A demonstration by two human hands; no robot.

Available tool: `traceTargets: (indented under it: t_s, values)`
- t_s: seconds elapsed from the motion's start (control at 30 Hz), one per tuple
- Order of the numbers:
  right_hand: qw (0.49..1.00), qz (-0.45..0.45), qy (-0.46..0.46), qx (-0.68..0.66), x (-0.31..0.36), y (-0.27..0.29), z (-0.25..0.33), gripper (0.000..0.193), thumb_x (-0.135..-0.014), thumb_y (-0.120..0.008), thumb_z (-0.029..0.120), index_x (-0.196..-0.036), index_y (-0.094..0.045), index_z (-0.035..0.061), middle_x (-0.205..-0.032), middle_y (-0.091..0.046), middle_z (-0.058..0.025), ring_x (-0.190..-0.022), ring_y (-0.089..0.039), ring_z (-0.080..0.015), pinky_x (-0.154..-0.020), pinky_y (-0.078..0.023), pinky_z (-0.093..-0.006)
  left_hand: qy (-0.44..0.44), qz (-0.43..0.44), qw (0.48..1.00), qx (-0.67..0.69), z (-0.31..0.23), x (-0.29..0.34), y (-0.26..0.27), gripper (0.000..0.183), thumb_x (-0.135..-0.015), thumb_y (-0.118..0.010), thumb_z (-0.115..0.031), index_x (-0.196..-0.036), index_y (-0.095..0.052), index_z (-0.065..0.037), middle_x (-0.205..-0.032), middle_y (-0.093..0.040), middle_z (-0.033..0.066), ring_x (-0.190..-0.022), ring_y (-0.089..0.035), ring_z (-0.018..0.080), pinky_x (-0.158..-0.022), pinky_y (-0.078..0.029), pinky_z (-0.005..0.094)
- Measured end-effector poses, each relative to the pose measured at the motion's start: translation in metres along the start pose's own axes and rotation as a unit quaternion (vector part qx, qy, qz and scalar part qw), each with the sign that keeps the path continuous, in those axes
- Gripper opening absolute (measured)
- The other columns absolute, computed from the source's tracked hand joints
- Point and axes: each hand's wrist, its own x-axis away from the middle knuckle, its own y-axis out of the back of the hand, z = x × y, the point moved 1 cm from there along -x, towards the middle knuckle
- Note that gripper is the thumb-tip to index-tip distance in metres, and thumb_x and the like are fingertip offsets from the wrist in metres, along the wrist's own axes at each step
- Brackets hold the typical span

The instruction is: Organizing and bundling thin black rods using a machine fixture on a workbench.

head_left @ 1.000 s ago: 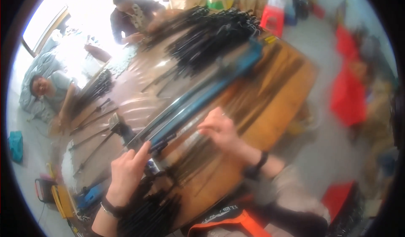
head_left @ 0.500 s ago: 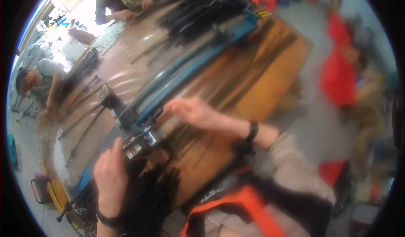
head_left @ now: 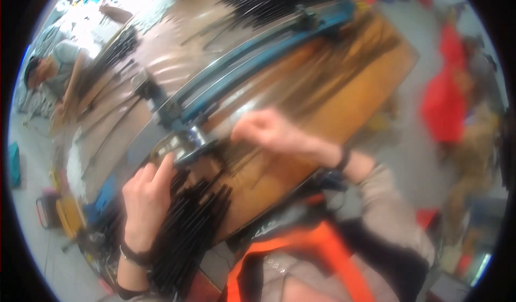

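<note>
Black rods [head_left: 185, 232] under my left hand [head_left: 145, 205], loose grip; right hand [head_left: 269, 132] clenched, can't tell on what. Pile could roll off the desk [head_left: 344, 92] near edge.

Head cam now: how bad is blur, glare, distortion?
Head view: motion blur smears the right hand and red items at right; left hand on the black rods is sharper; top-left is blown out; fisheye bends the blue rail.

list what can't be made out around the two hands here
- Head view: right hand is motion-blurred; whether it holds anything cannot be told.
- Left hand covers part of the black rods; its grip is unclear.
- Blue rail: blurred, details lost.
</note>
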Motion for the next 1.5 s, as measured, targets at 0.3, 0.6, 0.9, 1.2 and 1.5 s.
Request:
traceTargets:
  t_s: [0.3,0.6,0.9,1.2,1.5]
  values:
    - [0.956,-0.069,0.203,0.200,0.008,-0.011,0.009,0.011,-0.090,-0.068,0.016,-0.086,-0.066,0.0058,-0.073,-0.061,-0.0087,-0.067,-0.057,-0.0271,-0.062,-0.047,-0.0342,0.118,0.134,0.952,0.250,-0.002,0.010,-0.011,0.020,-0.086,-0.067,-0.007,-0.106,-0.069,-0.005,-0.072,-0.059,0.0156,-0.061,-0.059,0.0306,-0.056,-0.045,0.0405]
    - [0.929,-0.049,0.270,0.248,0.018,-0.028,-0.008,0.012,-0.083,-0.073,0.011,-0.087,-0.063,0.0075,-0.072,-0.062,-0.0072,-0.067,-0.061,-0.0223,-0.060,-0.047,-0.0341,-0.015,0.048,0.996,0.076,-0.005,0.017,-0.016,0.017,-0.091,-0.063,-0.010,-0.105,-0.068,-0.002,-0.062,-0.056,0.0124,-0.053,-0.054,0.0213,-0.052,-0.043,0.0339]
    - [0.857,-0.064,0.410,0.306,0.029,-0.024,-0.012,0.017,-0.082,-0.073,0.019,-0.085,-0.060,0.0074,-0.078,-0.062,-0.0057,-0.074,-0.061,-0.0252,-0.062,-0.049,-0.0357,0.306,0.336,0.746,0.487,-0.008,0.021,-0.036,0.017,-0.093,-0.061,-0.011,-0.104,-0.068,-0.001,-0.057,-0.050,0.0083,-0.054,-0.049,0.0114,-0.052,-0.040,0.0320]
    - [0.977,0.169,-0.112,0.067,0.029,-0.034,-0.026,0.028,-0.088,-0.069,0.034,-0.101,-0.068,0.0088,-0.078,-0.067,-0.0098,-0.070,-0.065,-0.0283,-0.063,-0.050,-0.0393,-0.091,-0.022,0.994,-0.057,-0.017,0.031,-0.050,0.035,-0.081,-0.070,-0.010,-0.116,-0.067,-0.005,-0.070,-0.046,0.0072,-0.065,-0.049,0.0243,-0.060,-0.043,0.0381]
    - [0.830,-0.148,0.416,0.339,0.005,0.017,-0.036,0.031,-0.092,-0.068,0.032,-0.114,-0.069,0.0102,-0.062,-0.055,0.0003,-0.053,-0.053,-0.0138,-0.047,-0.043,-0.0295,-0.078,-0.043,0.996,-0.005,-0.015,0.018,-0.035,0.044,-0.077,-0.063,0.003,-0.121,-0.064,-0.002,-0.072,-0.048,0.0072,-0.067,-0.050,0.0225,-0.057,-0.043,0.0351]
